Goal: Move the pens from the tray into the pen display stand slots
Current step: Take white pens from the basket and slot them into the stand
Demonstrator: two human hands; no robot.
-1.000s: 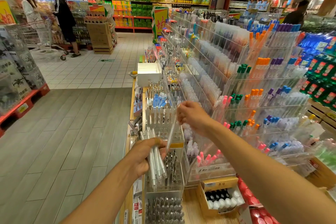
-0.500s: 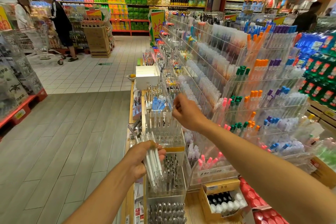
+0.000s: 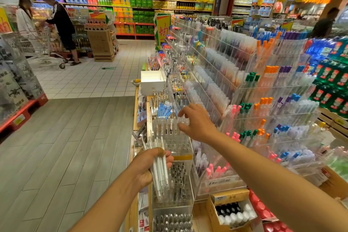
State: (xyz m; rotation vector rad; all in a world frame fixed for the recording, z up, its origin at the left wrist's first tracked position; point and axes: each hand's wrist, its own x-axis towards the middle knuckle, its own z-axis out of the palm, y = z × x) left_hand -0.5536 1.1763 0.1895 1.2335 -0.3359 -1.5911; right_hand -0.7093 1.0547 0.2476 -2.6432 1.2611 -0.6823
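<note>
Fingers [image 3: 183, 114] of our right hand [image 3: 197, 124] are curled at the far-right end of the row of white translucent plastic pens [image 3: 169, 123] standing in the clear acrylic slotted pen display stand [image 3: 180, 147]; thumb [image 3: 183, 128] sits below, index above, looks like a pinch on the end pen's cap, but can't confirm contact w/ motion blur. Our left hand [image 3: 148, 167] grips a bundle of slim white plastic pens [image 3: 160, 171], fingers wrapped round the barrels mid-length.

Progress, as far as visible: back row of the stand is populated approx edge to edge w/ upright pens; front slot rows nearer us look empty. Bundle has several pens left, count unclear. So we judge it part done, maybe under half. Source tray not identifiable from this view.

Orientation: stand pens have long axis vertical, caps/clicker ends up. Bundle pens run long axis steep, tilted a bit, tips pointing down toward us, top ends up and slightly left, fanned a little at the top.
</note>
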